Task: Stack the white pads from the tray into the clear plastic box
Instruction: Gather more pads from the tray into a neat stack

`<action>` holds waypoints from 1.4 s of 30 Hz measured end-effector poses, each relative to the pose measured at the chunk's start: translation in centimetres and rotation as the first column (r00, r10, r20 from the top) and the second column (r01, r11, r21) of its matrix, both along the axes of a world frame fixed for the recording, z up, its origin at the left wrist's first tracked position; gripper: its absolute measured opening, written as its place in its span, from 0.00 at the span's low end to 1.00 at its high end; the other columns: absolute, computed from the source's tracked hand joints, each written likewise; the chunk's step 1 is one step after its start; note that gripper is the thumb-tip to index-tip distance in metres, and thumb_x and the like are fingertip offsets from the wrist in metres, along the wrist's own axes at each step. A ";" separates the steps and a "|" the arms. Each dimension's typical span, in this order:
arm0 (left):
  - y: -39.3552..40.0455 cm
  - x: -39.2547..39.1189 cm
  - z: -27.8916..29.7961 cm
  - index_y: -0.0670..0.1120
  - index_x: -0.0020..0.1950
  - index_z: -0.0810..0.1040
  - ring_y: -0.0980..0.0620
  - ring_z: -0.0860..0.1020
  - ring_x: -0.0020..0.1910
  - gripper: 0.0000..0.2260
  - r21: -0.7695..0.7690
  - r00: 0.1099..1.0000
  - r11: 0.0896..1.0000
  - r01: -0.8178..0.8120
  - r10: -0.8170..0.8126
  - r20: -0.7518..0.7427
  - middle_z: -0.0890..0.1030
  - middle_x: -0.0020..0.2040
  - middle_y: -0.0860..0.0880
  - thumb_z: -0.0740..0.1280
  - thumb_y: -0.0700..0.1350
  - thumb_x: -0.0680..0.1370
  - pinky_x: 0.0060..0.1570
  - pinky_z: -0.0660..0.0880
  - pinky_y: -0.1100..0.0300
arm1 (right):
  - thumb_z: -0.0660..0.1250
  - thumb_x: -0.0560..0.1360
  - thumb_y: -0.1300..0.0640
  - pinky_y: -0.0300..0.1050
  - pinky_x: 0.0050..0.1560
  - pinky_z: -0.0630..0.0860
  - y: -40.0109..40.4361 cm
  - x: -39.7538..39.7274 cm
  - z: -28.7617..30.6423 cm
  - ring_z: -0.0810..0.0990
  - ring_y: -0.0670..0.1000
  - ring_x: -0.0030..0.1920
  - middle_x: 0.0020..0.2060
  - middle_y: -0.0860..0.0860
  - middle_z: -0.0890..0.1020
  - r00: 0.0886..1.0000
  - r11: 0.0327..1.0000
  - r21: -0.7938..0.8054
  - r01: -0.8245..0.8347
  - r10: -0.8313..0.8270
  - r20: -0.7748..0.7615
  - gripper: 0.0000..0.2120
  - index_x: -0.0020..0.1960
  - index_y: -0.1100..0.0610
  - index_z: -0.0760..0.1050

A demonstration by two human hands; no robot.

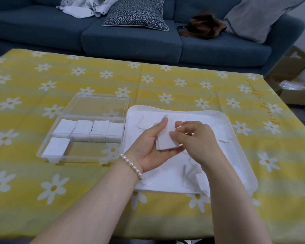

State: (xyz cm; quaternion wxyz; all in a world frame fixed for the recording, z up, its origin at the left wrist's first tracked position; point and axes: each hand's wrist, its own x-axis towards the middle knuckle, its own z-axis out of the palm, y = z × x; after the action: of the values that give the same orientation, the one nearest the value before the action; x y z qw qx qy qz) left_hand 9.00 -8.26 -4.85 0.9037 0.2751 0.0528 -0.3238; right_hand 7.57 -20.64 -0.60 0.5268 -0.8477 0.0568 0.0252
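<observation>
Squaring comes first, I'd say: tap the small stack of white pads (pixel 166 138) flush before carrying it left to the clear plastic box (pixel 81 138); it sits above the tray (pixel 224 118), cradled in the left hand (pixel 148 148) with fingers curled behind, the right hand (pixel 195 140) pinching its right edge

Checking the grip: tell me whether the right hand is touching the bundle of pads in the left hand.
Touching. In the head view the right hand has its thumb tip on the face of the pad bundle, which the left hand holds from beneath.
</observation>
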 end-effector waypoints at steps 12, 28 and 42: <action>0.1 0.2 0.0 0.39 0.52 0.82 0.45 0.83 0.51 0.31 -0.040 0.996 0.997 -0.059 0.056 -0.070 0.83 0.54 0.42 0.59 0.65 0.73 0.52 0.79 0.47 | 0.72 0.68 0.62 0.40 0.48 0.76 -0.4 0.2 -0.3 0.81 0.46 0.43 0.31 0.42 0.80 0.996 0.983 0.159 0.090 -0.085 -0.041 0.14 0.25 0.54 0.78; 0.1 0.0 0.5 0.40 0.58 0.76 0.44 0.81 0.53 0.33 0.012 0.996 0.999 -0.042 0.043 -0.077 0.82 0.55 0.42 0.51 0.68 0.75 0.57 0.75 0.49 | 0.76 0.63 0.48 0.52 0.62 0.64 0.8 -0.2 0.2 0.68 0.52 0.64 0.56 0.47 0.75 0.989 0.928 -0.345 0.144 -0.119 0.093 0.11 0.32 0.44 0.73; 0.0 0.1 0.2 0.39 0.47 0.85 0.46 0.82 0.49 0.43 0.036 0.995 0.999 0.003 0.001 -0.098 0.83 0.52 0.43 0.44 0.73 0.72 0.48 0.80 0.52 | 0.75 0.66 0.52 0.56 0.65 0.64 1.0 -0.6 0.5 0.68 0.50 0.66 0.51 0.42 0.70 0.989 0.975 -0.178 0.129 -0.114 0.095 0.11 0.31 0.41 0.74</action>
State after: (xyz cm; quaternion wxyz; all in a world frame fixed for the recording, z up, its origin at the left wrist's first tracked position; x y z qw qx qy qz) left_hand 9.10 -8.31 -4.61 0.8948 0.2753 0.1026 -0.3363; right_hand 7.00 -19.69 -0.10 0.4489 -0.8879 0.0884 -0.0483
